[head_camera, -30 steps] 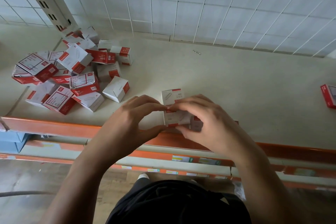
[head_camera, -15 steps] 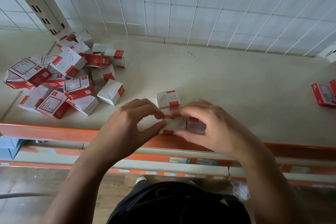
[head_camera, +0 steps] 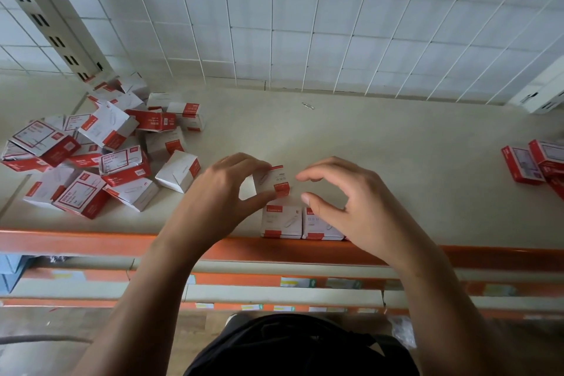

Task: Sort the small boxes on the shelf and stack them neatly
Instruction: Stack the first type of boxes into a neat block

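My left hand pinches a small white-and-red box between thumb and fingers, just behind two like boxes that stand side by side at the shelf's front edge. My right hand hovers over the right one of those two, fingers loosely curled, thumb and forefinger apart, holding nothing. A loose heap of white-and-red boxes lies at the left of the shelf.
The beige shelf board has an orange front rail. Red boxes lie at the right edge. A paper clip lies near the white wire grid at the back. Lower shelves show below the rail.
My right hand has let go of the front boxes and opened, lifting slightly right. My left hand has shifted from the front boxes to the box behind them and now pinches it.
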The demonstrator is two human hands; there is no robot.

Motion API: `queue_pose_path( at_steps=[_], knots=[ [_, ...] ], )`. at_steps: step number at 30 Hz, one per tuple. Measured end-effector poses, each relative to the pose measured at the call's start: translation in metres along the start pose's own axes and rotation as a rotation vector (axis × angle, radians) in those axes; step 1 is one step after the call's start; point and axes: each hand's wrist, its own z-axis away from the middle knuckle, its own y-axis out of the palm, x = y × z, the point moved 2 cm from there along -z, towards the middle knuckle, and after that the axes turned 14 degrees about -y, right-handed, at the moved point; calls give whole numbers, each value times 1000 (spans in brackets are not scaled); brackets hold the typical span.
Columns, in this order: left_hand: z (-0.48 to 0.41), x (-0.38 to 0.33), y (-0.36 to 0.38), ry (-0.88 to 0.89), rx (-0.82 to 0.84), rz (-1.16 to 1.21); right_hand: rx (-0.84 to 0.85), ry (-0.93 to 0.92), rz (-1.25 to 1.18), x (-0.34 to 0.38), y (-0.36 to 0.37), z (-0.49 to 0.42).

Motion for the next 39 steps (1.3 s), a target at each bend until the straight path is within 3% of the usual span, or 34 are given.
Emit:
queue_pose_path(
  at_steps=[9,18,24,29,32,35,39],
  knots=[
    [0,-15,-14,79,-82,54,-20,35,43,-2,1,-2],
    [5,-34,-12,195,5,139,-87,147,-158,0,3,-1],
    [2,-41,-3,43,-143,197,-251,224,-338,-2,-6,5],
    [3,-52,4,164,-23,212,-316,261,-340,-1,-8,7],
    [1,-55,9,151,-14,194,-318,284,-383,2,-11,9],
    [-2,-56,8,162,-68,175,-323,221,-302,3,-18,11],
    [-6,-56,6,202,-56,152,-245,19,0,0,-27,12]
  ],
)
